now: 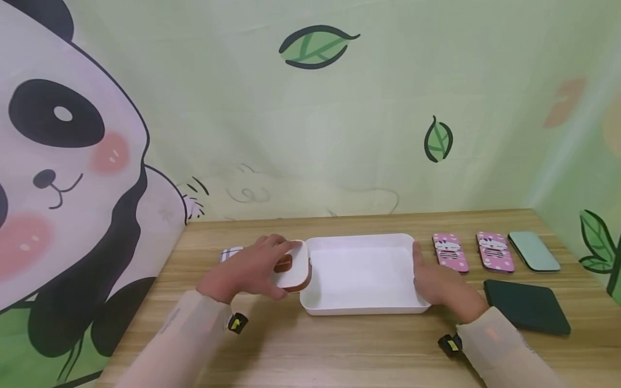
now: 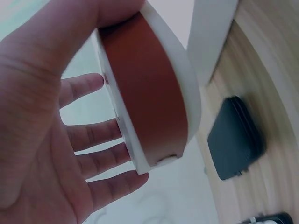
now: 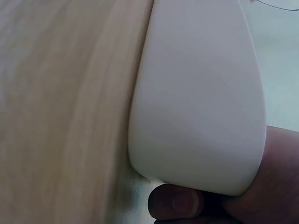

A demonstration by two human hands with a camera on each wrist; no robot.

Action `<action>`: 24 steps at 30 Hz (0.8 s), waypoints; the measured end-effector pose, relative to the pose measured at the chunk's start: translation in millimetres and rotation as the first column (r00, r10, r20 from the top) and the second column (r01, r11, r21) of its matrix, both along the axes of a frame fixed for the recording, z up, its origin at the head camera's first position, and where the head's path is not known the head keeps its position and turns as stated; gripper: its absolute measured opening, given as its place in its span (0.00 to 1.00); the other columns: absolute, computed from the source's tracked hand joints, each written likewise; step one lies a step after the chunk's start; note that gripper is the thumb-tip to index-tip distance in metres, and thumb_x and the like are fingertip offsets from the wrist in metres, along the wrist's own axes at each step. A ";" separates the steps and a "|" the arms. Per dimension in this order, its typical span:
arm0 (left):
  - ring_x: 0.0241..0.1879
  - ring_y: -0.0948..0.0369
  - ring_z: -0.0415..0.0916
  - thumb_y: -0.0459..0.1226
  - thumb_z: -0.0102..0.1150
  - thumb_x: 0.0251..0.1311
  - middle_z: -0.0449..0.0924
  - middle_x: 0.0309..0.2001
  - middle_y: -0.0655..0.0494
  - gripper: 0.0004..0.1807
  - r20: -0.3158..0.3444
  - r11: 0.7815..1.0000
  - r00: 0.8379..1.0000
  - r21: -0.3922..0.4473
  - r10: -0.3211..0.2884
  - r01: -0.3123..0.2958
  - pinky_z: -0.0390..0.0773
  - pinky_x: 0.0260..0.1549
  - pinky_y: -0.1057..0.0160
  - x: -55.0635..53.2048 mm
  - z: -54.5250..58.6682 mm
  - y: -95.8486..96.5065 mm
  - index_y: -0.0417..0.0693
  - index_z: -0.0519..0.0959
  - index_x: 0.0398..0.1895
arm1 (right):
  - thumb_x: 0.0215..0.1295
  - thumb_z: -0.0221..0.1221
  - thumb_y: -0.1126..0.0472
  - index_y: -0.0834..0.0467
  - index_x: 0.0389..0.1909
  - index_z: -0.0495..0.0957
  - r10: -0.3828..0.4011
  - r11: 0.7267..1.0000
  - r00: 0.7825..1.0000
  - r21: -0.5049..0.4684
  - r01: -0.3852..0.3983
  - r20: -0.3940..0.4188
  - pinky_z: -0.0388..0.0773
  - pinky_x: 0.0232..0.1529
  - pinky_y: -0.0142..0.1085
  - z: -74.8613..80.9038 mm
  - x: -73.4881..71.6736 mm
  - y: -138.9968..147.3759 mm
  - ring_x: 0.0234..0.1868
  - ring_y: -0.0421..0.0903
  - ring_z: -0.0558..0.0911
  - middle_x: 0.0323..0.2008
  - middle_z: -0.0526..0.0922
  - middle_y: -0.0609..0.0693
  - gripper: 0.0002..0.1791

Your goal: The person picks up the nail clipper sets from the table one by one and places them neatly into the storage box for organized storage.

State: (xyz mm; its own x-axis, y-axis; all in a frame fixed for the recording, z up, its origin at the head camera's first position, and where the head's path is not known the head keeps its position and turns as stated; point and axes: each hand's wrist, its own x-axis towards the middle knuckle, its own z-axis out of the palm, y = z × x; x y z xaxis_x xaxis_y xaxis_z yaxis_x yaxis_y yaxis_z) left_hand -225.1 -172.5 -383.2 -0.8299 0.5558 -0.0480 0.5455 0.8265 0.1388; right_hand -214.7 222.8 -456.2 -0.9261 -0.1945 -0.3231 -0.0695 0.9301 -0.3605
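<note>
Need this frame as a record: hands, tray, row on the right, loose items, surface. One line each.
left hand: holds white-and-brown case at the tray's left end
right hand: grips the tray's right end
tray: white tray, between the hands
right row: pink case, second pink case, mint case
nearer the person: dark case
partly hidden: checked item beside left hand
surface: wooden table

From head, looks forward and down over table (image 1: 349, 350). From left wrist, faces brown-and-white case (image 2: 148, 88) close-up. From right wrist, closely faces white tray (image 3: 196, 98), shared with head view.
</note>
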 end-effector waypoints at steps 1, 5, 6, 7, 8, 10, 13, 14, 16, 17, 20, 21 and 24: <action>0.60 0.57 0.67 0.57 0.77 0.38 0.69 0.64 0.58 0.53 0.004 1.000 1.000 -0.003 0.001 -0.001 0.77 0.51 0.57 -0.6 1.5 3.1 0.64 0.65 0.74 | 0.77 0.42 0.56 0.62 0.78 0.23 -0.002 1.000 1.000 0.000 0.002 0.002 0.66 0.21 0.37 0.0 -0.3 0.1 0.17 0.47 0.70 0.21 0.72 0.53 0.44; 0.60 0.58 0.67 0.56 0.78 0.38 0.69 0.64 0.58 0.54 0.032 1.000 0.999 -0.008 0.005 -0.005 0.78 0.52 0.56 -2.7 6.9 15.8 0.65 0.64 0.74 | 0.77 0.42 0.56 0.61 0.78 0.22 -0.005 1.000 1.000 -0.004 0.005 0.009 0.66 0.20 0.37 -0.2 -1.7 0.4 0.17 0.48 0.70 0.21 0.72 0.53 0.44; 0.60 0.58 0.67 0.57 0.78 0.39 0.69 0.64 0.58 0.54 0.038 1.000 0.999 -0.013 0.005 -0.005 0.78 0.52 0.56 -3.3 7.7 18.7 0.66 0.64 0.74 | 0.77 0.42 0.56 0.61 0.78 0.22 -0.006 1.000 1.000 -0.005 0.006 0.010 0.66 0.20 0.37 -0.6 -2.2 0.5 0.17 0.47 0.70 0.21 0.72 0.53 0.44; 0.60 0.58 0.67 0.57 0.77 0.39 0.69 0.64 0.58 0.54 0.040 1.000 0.999 -0.017 0.003 -0.003 0.78 0.52 0.56 -4.0 8.2 21.2 0.66 0.64 0.74 | 0.77 0.42 0.56 0.61 0.78 0.22 -0.006 1.000 1.000 -0.006 0.006 0.010 0.66 0.20 0.36 -1.1 -2.5 0.7 0.17 0.47 0.70 0.21 0.72 0.53 0.44; 0.60 0.58 0.67 0.57 0.77 0.40 0.69 0.64 0.59 0.53 0.040 1.000 0.999 -0.020 -0.003 0.004 0.78 0.53 0.56 -5.0 8.4 23.7 0.66 0.64 0.74 | 0.77 0.42 0.56 0.61 0.78 0.22 -0.005 1.000 1.000 -0.006 0.005 0.010 0.66 0.20 0.36 -1.6 -2.8 0.8 0.17 0.47 0.70 0.21 0.72 0.52 0.44; 0.60 0.58 0.67 0.58 0.76 0.40 0.69 0.64 0.58 0.53 0.033 1.000 0.999 -0.017 -0.019 0.020 0.77 0.53 0.56 -7.4 8.7 28.6 0.66 0.64 0.74 | 0.77 0.43 0.56 0.61 0.78 0.22 0.000 1.000 1.000 -0.004 0.000 0.006 0.66 0.20 0.36 -2.4 -2.8 1.1 0.16 0.47 0.69 0.20 0.72 0.52 0.44; 0.59 0.59 0.67 0.59 0.75 0.41 0.69 0.64 0.58 0.53 0.007 0.999 0.999 -0.016 -0.047 0.047 0.75 0.55 0.57 -12.1 7.6 35.3 0.65 0.63 0.75 | 0.77 0.43 0.56 0.61 0.78 0.23 -0.003 1.000 1.000 -0.003 0.003 0.005 0.66 0.20 0.36 -3.9 -2.7 2.0 0.16 0.47 0.69 0.20 0.72 0.52 0.44; 0.59 0.59 0.67 0.59 0.75 0.41 0.69 0.64 0.58 0.53 0.001 0.999 0.999 -0.013 -0.052 0.052 0.75 0.55 0.57 -13.7 7.5 37.7 0.64 0.63 0.75 | 0.77 0.43 0.56 0.61 0.78 0.22 -0.003 1.000 1.000 -0.001 0.003 0.005 0.66 0.20 0.36 -4.1 -2.7 2.1 0.17 0.47 0.69 0.20 0.72 0.52 0.44; 0.60 0.58 0.67 0.59 0.75 0.41 0.69 0.64 0.58 0.53 -0.010 0.998 0.998 -0.009 -0.057 0.057 0.75 0.56 0.56 -16.5 6.9 42.2 0.65 0.63 0.75 | 0.77 0.43 0.56 0.60 0.78 0.22 -0.007 1.000 1.000 -0.002 0.007 0.004 0.66 0.20 0.36 -4.6 -2.7 2.3 0.16 0.47 0.69 0.20 0.72 0.53 0.45; 0.60 0.58 0.67 0.60 0.75 0.40 0.68 0.65 0.58 0.54 -0.012 0.998 0.998 -0.013 -0.057 0.056 0.75 0.56 0.56 -17.7 6.3 44.2 0.65 0.62 0.75 | 0.77 0.43 0.56 0.60 0.78 0.23 -0.008 1.000 1.000 -0.005 0.008 0.004 0.66 0.20 0.36 -4.7 -2.9 2.4 0.16 0.47 0.69 0.20 0.72 0.53 0.45; 0.60 0.58 0.67 0.61 0.74 0.40 0.68 0.65 0.58 0.54 -0.003 0.998 0.998 -0.014 -0.057 0.057 0.76 0.55 0.55 -21.2 3.5 49.7 0.67 0.61 0.75 | 0.76 0.44 0.55 0.60 0.78 0.23 -0.005 1.000 1.000 -0.008 0.005 0.002 0.66 0.20 0.36 -4.9 -3.2 2.4 0.16 0.47 0.70 0.20 0.73 0.52 0.45; 0.60 0.58 0.67 0.61 0.74 0.41 0.68 0.65 0.58 0.54 0.002 0.998 0.998 -0.011 -0.060 0.060 0.76 0.55 0.55 -22.4 2.4 51.3 0.67 0.61 0.75 | 0.77 0.43 0.55 0.60 0.78 0.23 -0.003 1.000 1.000 -0.010 0.003 0.003 0.66 0.20 0.36 -4.8 -3.4 2.5 0.16 0.47 0.70 0.20 0.73 0.52 0.45; 0.61 0.58 0.67 0.61 0.74 0.41 0.67 0.66 0.58 0.54 0.021 0.998 0.998 -0.001 -0.065 0.065 0.75 0.56 0.55 -26.7 -0.3 56.0 0.67 0.60 0.75 | 0.77 0.43 0.55 0.60 0.78 0.23 0.003 1.000 1.000 -0.006 -0.003 -0.002 0.66 0.20 0.36 -3.9 -3.5 3.3 0.16 0.47 0.70 0.20 0.73 0.52 0.44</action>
